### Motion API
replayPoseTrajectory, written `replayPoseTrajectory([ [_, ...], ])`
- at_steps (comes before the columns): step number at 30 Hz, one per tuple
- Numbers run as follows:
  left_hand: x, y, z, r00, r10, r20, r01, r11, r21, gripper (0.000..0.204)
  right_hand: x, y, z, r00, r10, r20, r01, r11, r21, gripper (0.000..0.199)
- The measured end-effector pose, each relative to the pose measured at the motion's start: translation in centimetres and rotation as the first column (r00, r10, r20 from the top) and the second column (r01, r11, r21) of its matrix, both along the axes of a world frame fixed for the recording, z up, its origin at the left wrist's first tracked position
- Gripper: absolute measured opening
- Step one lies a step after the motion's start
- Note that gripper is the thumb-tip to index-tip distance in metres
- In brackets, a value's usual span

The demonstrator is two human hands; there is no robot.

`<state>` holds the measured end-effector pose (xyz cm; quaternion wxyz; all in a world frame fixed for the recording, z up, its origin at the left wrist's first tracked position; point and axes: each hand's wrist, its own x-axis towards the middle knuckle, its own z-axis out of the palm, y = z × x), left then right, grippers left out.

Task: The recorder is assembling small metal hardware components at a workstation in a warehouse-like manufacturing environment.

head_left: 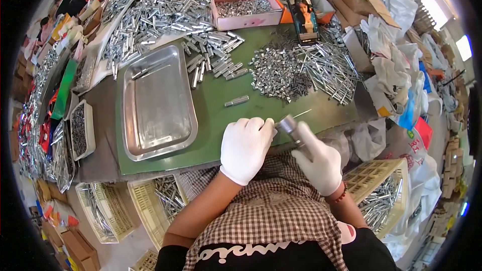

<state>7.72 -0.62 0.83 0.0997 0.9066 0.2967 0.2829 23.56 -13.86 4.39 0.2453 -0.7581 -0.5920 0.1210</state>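
My left hand [246, 148], in a white knitted glove, rests at the near edge of the green work mat [216, 115]. Its fingers are curled closed; whatever they pinch is hidden. Close beside it, my gloved right hand [320, 159] is wrapped around a shiny metal cylinder [288, 124], its thumb side raised. That cylinder tilts toward the left hand's fingertips. A thin metal rod [303, 113] shows just beyond the cylinder. Farther out on the mat lies a single silver sleeve anchor [236, 101].
A steel tray [192, 120] holding a few slim pieces stands left. Behind are heaped metal sleeves [165, 12], small nuts [278, 73], long rods [331, 73] and a pink box [247, 22] of parts. A phone [303, 19] leans upright at the back. Crates [108, 221] sit below the table.
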Motion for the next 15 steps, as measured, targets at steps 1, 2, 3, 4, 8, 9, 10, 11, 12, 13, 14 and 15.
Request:
replayPoseTrajectory([
  [1, 0.1, 0.0, 0.1, 1.0, 0.001, -0.019, -0.001, 1.0, 0.003, 0.02, 0.1, -0.2, -0.3, 0.997, -0.028, -0.078, 0.039, 0.989, 0.142, 0.071],
  [2, 0.2, 0.0, 0.0, 1.0, -0.006, -0.014, 0.006, 1.0, 0.004, 0.02, 0.4, -0.4, -0.6, 0.987, -0.045, -0.157, 0.088, 0.956, 0.28, 0.069],
  [3, 0.4, 0.0, 0.0, 1.0, -0.004, -0.02, 0.004, 1.0, -0.004, 0.019, 1.1, -0.4, 0.1, 0.987, -0.109, -0.115, 0.139, 0.947, 0.289, 0.065],
  [4, 0.2, 0.0, -0.1, 0.999, 0.002, -0.033, -0.002, 1.0, -0.009, 0.018, 2.4, -0.3, -0.6, 0.98, -0.195, -0.043, 0.199, 0.931, 0.305, 0.062],
  [8, 0.1, 0.1, -0.4, 1.0, -0.006, -0.001, 0.006, 1.0, -0.03, 0.018, 8.0, -0.7, 0.1, 0.825, -0.561, -0.074, 0.565, 0.811, 0.152, 0.055],
  [9, 0.2, 0.1, -0.2, 1.0, -0.002, 0.014, 0.003, 1.0, -0.021, 0.018, 11.0, -1.6, -0.9, 0.837, -0.547, 0.006, 0.532, 0.816, 0.226, 0.054],
  [10, 0.6, 0.1, -0.1, 0.999, -0.006, 0.032, 0.007, 1.0, -0.013, 0.019, 13.8, -2.4, -2.0, 0.836, -0.541, 0.091, 0.496, 0.816, 0.296, 0.054],
  [11, 0.7, 0.2, 0.0, 0.999, -0.015, 0.04, 0.016, 0.999, -0.033, 0.021, 14.6, -2.4, -1.7, 0.787, -0.607, 0.105, 0.573, 0.784, 0.239, 0.05],
  [12, 0.8, 0.1, 0.0, 0.999, -0.02, 0.044, 0.022, 0.999, -0.031, 0.021, 15.2, -2.5, -1.4, 0.784, -0.612, 0.107, 0.576, 0.78, 0.242, 0.05],
  [13, 0.7, 0.2, -0.1, 0.999, -0.01, 0.036, 0.011, 0.999, -0.034, 0.021, 15.4, -1.8, -1.0, 0.743, -0.565, 0.358, 0.459, 0.82, 0.341, 0.047],
  [14, 0.7, 0.3, -0.1, 1.0, 0.002, 0.027, -0.001, 0.999, -0.037, 0.021, 15.4, -1.1, -0.7, 0.634, -0.509, 0.582, 0.318, 0.858, 0.404, 0.045],
  [15, 0.7, 0.3, -0.2, 1.0, 0.013, 0.02, -0.012, 0.999, -0.033, 0.021, 15.1, -0.3, -0.6, 0.651, -0.512, 0.56, 0.254, 0.842, 0.475, 0.033],
])
